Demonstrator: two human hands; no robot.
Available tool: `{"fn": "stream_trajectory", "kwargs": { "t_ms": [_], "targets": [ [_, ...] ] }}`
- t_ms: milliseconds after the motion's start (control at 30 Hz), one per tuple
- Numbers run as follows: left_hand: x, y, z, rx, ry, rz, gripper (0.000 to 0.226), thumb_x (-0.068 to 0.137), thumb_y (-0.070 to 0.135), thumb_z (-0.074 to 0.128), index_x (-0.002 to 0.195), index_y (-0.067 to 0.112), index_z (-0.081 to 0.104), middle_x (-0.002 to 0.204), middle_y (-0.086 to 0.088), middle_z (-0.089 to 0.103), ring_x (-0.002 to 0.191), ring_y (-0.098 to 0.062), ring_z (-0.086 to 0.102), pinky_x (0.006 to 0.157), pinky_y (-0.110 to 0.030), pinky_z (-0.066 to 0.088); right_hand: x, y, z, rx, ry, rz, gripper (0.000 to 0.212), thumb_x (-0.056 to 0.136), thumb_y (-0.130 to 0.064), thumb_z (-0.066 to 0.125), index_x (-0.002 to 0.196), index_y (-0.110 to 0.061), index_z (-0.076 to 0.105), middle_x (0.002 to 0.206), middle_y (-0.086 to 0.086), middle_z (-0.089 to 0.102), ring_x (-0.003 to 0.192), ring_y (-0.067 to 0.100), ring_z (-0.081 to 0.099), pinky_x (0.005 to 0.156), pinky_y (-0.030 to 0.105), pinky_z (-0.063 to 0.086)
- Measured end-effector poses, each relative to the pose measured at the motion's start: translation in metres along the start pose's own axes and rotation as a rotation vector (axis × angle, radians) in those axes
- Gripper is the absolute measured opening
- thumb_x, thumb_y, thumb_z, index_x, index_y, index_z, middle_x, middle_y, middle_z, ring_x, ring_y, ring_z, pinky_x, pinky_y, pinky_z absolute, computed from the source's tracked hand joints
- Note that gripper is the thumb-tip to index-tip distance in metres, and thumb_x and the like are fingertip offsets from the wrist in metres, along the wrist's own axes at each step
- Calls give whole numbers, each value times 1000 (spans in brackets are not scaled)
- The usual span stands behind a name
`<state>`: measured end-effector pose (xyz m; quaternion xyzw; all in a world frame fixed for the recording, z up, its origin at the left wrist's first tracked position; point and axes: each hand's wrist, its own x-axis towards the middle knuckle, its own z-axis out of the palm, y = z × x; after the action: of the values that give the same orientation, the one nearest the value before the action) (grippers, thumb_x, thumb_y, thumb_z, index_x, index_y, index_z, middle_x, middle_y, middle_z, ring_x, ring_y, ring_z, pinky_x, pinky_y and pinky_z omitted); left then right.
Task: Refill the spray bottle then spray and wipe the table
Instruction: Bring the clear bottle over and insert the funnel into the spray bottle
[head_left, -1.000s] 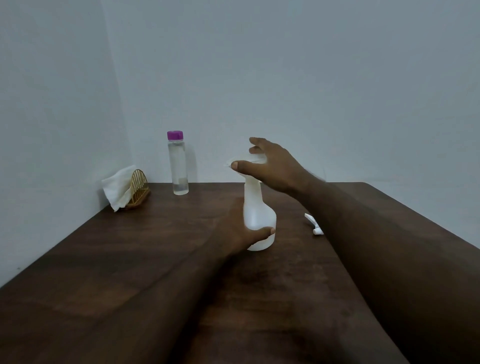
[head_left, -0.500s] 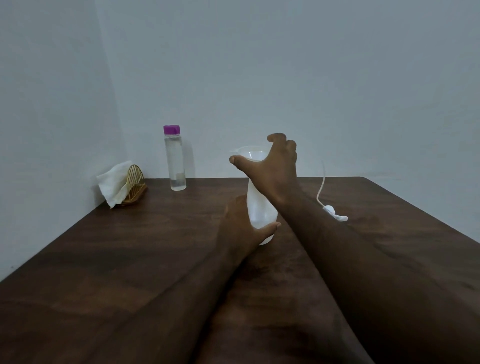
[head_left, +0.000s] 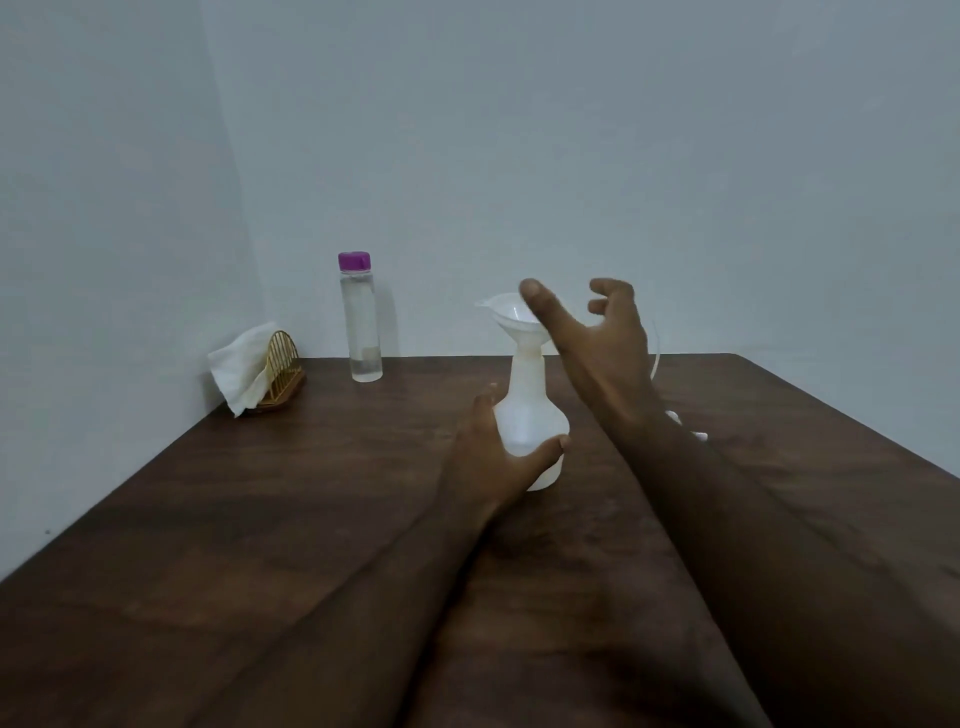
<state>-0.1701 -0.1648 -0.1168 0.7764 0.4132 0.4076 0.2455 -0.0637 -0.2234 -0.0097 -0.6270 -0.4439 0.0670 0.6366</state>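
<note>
The spray bottle (head_left: 530, 415) stands upright just right of centre frame, its head off and a funnel (head_left: 511, 317) seated in its neck. My left hand (head_left: 498, 457) grips its round belly from the near side, thumb wrapped across the front. My right hand (head_left: 597, 332) hangs open just right of the funnel, fingers loosely bent, holding nothing. The thumb crosses the funnel's rim in view, and I can't tell whether it touches.

The funnel sits wide and high on a narrow neck, so I judge a stray knock from my right hand could tip it out or rock the spray bottle; my left grip is the guard against that. The water bottle (head_left: 359, 322), purple cap on, stands at centre left by the back wall. If I let go to uncap it, the spray bottle is on its own. Pouring too fast could back up the funnel and flood the wood. The spray head (head_left: 685, 423) lies mostly hidden behind my right forearm, where my arm might sweep it away.

The table (head_left: 260, 519) is dark wood grain, filling the lower frame, pushed into a corner of plain pale walls. Napkins (head_left: 241, 364) sit in a gold wire holder (head_left: 283, 374) at the left, by the corner
</note>
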Motion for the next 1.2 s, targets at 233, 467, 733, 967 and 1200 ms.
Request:
{"fn": "stream_trajectory", "kwargs": {
  "t_ms": [233, 467, 733, 967, 1200],
  "targets": [
    [-3, 0, -2, -93, -128, -15, 81, 75, 63, 70, 140, 31, 34, 124, 18, 46, 108, -2, 47, 85, -12, 32, -6, 30, -3, 143, -317, 123, 88, 64, -77, 68, 129, -20, 55, 121, -5, 65, 109, 10, 64, 95, 41, 54],
    [-3, 5, -6, -83, -200, -29, 83, 81, 54, 68, 146, 26, 25, 146, 5, 41, 116, -5, 40, 93, -16, 24, -4, 29, 8, 107, -299, 5, 53, 83, -49, 72, 125, -20, 59, 118, -4, 66, 107, 9, 64, 91, 36, 54],
    [-3, 4, -7, -82, -175, -29, 89, 80, 56, 68, 149, 24, 22, 149, 5, 36, 132, -9, 36, 95, -16, 20, -3, 37, 7, 116, -269, -9, 94, 74, -45, 82, 148, -32, 26, 133, 0, 56, 108, 12, 64, 96, 39, 54],
    [0, 1, -3, -44, -145, -22, 81, 75, 59, 73, 140, 28, 34, 132, 10, 48, 105, -3, 43, 87, -18, 31, 7, 17, 6, 102, -245, -115, 98, 68, -61, 78, 148, -32, 30, 140, -6, 47, 126, 13, 51, 107, 38, 46],
    [1, -1, -2, -26, -122, -12, 80, 73, 60, 73, 137, 29, 36, 117, 17, 44, 100, -2, 42, 83, -18, 32, 9, 17, 4, 91, -213, -77, 86, 73, -59, 76, 143, -19, 45, 135, 0, 57, 118, 15, 59, 99, 37, 52]
  ]
}}
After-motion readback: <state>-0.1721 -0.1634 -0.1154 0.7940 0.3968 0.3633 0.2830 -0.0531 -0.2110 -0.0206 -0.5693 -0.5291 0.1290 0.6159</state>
